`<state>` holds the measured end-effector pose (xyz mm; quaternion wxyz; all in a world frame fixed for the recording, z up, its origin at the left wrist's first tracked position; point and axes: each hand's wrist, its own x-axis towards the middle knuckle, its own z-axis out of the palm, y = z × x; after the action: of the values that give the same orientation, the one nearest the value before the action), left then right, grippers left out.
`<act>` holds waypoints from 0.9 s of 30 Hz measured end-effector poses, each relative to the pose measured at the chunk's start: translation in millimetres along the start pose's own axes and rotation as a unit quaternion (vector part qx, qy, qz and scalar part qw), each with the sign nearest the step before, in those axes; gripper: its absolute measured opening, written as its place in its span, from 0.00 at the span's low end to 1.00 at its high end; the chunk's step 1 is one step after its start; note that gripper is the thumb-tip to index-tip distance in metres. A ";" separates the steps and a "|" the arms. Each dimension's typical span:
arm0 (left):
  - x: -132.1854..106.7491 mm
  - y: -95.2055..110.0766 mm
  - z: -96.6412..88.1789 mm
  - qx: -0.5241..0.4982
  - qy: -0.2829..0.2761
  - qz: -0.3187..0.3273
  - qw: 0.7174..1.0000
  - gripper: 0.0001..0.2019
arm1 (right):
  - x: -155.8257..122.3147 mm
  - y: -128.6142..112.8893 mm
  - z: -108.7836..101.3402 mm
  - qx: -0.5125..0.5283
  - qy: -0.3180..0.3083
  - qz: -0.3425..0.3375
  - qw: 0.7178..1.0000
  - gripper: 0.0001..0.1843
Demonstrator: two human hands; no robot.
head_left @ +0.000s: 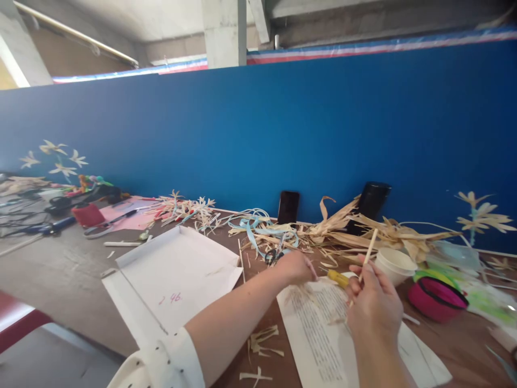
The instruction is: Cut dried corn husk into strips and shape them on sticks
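Observation:
My right hand (374, 304) is closed around a thin wooden stick (369, 249) that points up and away, above a printed paper sheet (319, 334). My left hand (297, 267) reaches forward over the table with its fingers curled near a pair of scissors (274, 254) and a yellow tool (338, 278); what it holds, if anything, I cannot make out. Dried husk strips (383, 231) and pale blue ribbon (258, 226) lie just beyond both hands.
A white folded paper tray (173, 275) lies to the left. A white paper cup (395, 264), a pink bowl (437, 299), a black phone (288, 207) and a black cylinder (372, 202) stand against the blue partition (258, 134). Husk flowers (482, 215) and tools (48, 226) clutter the sides.

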<state>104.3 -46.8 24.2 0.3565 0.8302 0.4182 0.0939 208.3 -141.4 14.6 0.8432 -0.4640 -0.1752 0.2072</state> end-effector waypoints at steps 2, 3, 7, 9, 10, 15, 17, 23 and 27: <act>-6.6 4.5 8.0 0.041 0.003 0.007 0.999 0.07 | 0.2 1.5 -0.4 0.002 -0.003 -0.002 1.000 0.17; -9.0 6.8 10.4 0.062 0.006 0.009 0.998 0.08 | 0.0 1.8 -0.5 0.003 -0.005 -0.004 1.000 0.17; -15.6 12.0 12.9 0.127 0.020 0.017 0.992 0.10 | -1.6 -0.1 0.8 0.008 -0.004 -0.010 1.000 0.16; -18.6 10.3 12.2 0.150 0.034 0.028 0.988 0.10 | -2.5 -1.6 1.4 0.012 -0.005 -0.007 1.000 0.16; -20.2 8.3 11.8 0.160 0.044 0.033 0.986 0.11 | -2.8 -2.1 1.4 0.014 -0.006 -0.005 1.000 0.16; -28.1 -7.6 11.2 0.180 0.055 0.057 0.980 0.12 | -3.9 -2.6 0.5 0.021 -0.017 0.002 1.000 0.16; -30.1 -13.0 12.0 0.186 0.057 0.074 0.978 0.11 | -4.7 -2.8 0.7 0.020 -0.018 0.003 1.000 0.15; -29.6 -19.7 16.3 0.205 0.058 0.162 0.963 0.10 | -6.0 -1.8 3.0 0.012 -0.016 -0.003 1.000 0.13; -26.8 -24.6 17.2 0.239 0.050 0.217 0.945 0.09 | -6.1 0.2 3.3 0.004 -0.030 -0.003 1.000 0.13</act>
<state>79.7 -66.2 -1.0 0.0971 0.9561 0.2549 0.1074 201.4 -142.1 15.5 0.8400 -0.4540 -0.2007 0.2192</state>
